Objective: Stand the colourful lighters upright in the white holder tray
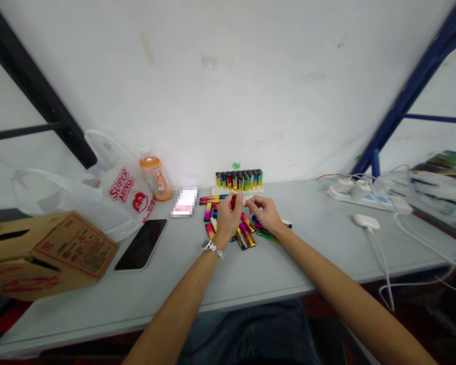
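Note:
My left hand (228,218), with a watch on its wrist, is closed around a dark red lighter (233,201) held over the pile. Close beside it, my right hand (266,213) has its thumb and fingers pinched together. Whatever lies between those fingertips is too small to make out. Under and around both hands lie several loose lighters (248,234) in red, gold, purple and green, partly covered by the hands. Behind them, rows of upright lighters (239,180) with dark tops stand in a white tray (215,191) near the wall.
Left on the table (190,263) are a cardboard box (72,243), a plastic bag (116,195), an orange-labelled bottle (155,177), a black phone (142,245) and a blurred card-like item (185,202). On the right sit a power strip (383,202), a white charger (367,221) and loose cables.

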Tool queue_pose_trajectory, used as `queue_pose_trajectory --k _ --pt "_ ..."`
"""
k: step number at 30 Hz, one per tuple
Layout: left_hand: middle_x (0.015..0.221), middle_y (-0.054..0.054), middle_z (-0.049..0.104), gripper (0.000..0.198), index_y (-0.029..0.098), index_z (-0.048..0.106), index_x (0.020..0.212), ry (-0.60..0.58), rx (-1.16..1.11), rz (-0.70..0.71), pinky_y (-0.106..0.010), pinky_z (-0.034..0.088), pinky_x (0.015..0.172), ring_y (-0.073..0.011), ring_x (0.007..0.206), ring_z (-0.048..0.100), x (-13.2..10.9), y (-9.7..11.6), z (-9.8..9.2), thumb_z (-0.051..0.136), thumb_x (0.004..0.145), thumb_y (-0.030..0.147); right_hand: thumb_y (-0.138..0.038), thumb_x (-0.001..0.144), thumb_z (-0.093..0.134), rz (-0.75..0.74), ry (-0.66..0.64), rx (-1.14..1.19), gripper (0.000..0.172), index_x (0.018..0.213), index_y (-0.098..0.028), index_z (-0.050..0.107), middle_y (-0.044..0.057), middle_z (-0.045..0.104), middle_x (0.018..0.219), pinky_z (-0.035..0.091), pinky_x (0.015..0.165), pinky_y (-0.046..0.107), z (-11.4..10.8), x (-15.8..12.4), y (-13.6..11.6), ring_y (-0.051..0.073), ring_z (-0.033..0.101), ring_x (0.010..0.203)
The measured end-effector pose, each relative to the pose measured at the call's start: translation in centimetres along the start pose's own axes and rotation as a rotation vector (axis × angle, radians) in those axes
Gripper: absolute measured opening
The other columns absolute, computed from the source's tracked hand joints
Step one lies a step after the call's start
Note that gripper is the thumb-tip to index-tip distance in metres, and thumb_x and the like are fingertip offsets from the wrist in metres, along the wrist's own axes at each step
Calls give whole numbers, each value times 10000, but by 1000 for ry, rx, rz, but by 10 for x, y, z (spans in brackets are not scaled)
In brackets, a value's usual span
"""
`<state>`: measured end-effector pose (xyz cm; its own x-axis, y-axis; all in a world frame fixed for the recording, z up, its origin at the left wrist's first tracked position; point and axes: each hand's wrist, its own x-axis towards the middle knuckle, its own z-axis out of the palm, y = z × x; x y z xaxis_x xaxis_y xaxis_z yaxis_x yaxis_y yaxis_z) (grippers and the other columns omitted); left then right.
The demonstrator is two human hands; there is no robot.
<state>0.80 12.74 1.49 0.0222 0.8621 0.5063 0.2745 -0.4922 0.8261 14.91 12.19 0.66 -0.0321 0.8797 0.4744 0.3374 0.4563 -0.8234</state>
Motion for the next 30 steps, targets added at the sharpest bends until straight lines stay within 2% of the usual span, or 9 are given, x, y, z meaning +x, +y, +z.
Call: queue_pose_trajectory --k 3,9,20,27,30 --pt "550 38 445 412 202 431 612 -17 149 19 -258 301 553 -114 541 404 -2 -1 3 470 936 452 -478 855 533 -5 -35 -23 370 622 -193 561 -8 526 568 378 575 256 2 -1 -3 128 445 560" --pt "570 24 523 286 206 457 605 -21 221 10 -258 303 568 -126 550 447 -1 -7 5 503 871 303 -378 806 514 4 -64 -29 277 604 -191 537 -21 486 548 353 560 246 2 -3 -4 117 417 544" --pt "535 41 419 468 205 403 579 -13 125 1 -269 277 547 -115 535 385 -5 -2 2 478 922 514 -463 862 505 20 -66 -32 387 590 -187 516 -24 474 544 348 551 244 3 -3 -3 110 401 533" --pt "525 44 404 481 201 398 573 -6 133 17 -270 269 539 -110 522 379 -5 -3 0 464 929 518 -427 872 497 20 -86 -45 370 607 -173 541 -24 482 555 345 568 237 3 -3 1 107 410 550" --pt "525 40 418 437 196 421 577 9 163 -1 -268 261 548 -111 522 380 -2 -5 2 450 927 457 -415 868 489 18 -87 -58 364 606 -169 546 -26 468 546 340 566 234 3 -3 1 106 405 550"
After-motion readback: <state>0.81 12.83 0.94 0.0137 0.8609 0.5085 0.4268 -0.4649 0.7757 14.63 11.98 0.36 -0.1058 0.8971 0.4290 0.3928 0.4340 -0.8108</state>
